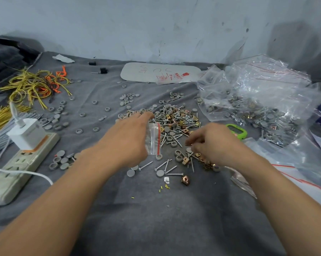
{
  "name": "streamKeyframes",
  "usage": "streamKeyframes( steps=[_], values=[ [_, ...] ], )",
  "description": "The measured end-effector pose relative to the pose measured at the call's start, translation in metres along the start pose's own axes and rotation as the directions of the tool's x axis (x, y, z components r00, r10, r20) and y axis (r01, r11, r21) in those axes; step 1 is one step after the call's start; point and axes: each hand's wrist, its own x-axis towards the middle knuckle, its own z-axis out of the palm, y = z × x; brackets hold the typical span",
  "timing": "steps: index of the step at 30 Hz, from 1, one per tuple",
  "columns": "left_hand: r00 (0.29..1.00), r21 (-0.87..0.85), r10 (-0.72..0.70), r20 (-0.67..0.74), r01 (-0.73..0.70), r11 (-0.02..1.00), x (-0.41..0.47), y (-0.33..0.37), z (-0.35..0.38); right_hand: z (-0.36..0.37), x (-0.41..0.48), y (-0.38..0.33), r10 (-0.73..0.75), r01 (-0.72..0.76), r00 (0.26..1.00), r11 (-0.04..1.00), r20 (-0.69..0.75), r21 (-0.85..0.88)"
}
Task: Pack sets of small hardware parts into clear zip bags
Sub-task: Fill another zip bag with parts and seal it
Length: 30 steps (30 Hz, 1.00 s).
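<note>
One small clear zip bag (153, 139) is gripped in the left hand (126, 139), fingers curled round it, at the near-left edge of the hardware pile (176, 117). The right hand (214, 145) is held at the pile's near-right edge, fingers bent down onto brass clips (205, 162); whether any is pinched cannot be told. One copper clip (186, 180) lies alone nearer than the pile. One power strip (17, 169) is noted left of it.

Beyond the left hand (127, 139) a scuffed pale grey wall (156, 24) rises, and wrinkled dark grey cloth (156, 218) covers the surface under it.
</note>
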Motion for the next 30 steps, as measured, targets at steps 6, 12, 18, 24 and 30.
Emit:
streamKeyframes(
  steps=[6,12,18,24,30],
  values=[
    [0.999,-0.021,0.03,-0.044,-0.031,0.999,-0.001,0.009,0.005,-0.028,-0.014,0.024,0.082,-0.07,0.995,0.984,0.065,-0.165],
    [0.994,-0.025,0.034,-0.107,-0.037,0.999,0.001,0.011,0.006,-0.006,-0.019,0.018,0.079,-0.025,0.973,0.97,0.216,-0.243],
    [0.994,-0.006,0.047,-0.094,-0.047,0.999,0.0,0.01,0.009,-0.006,-0.017,0.021,0.06,0.009,0.967,0.963,0.246,-0.268],
    [0.994,0.009,0.041,-0.101,-0.041,0.999,0.0,0.013,0.014,-0.005,-0.012,0.019,0.004,0.024,0.991,0.978,0.135,-0.206],
    [0.993,0.004,0.049,-0.112,-0.049,0.999,-0.001,0.012,0.013,-0.001,-0.008,0.009,-0.027,0.045,0.996,0.977,0.089,-0.207]
  ],
)
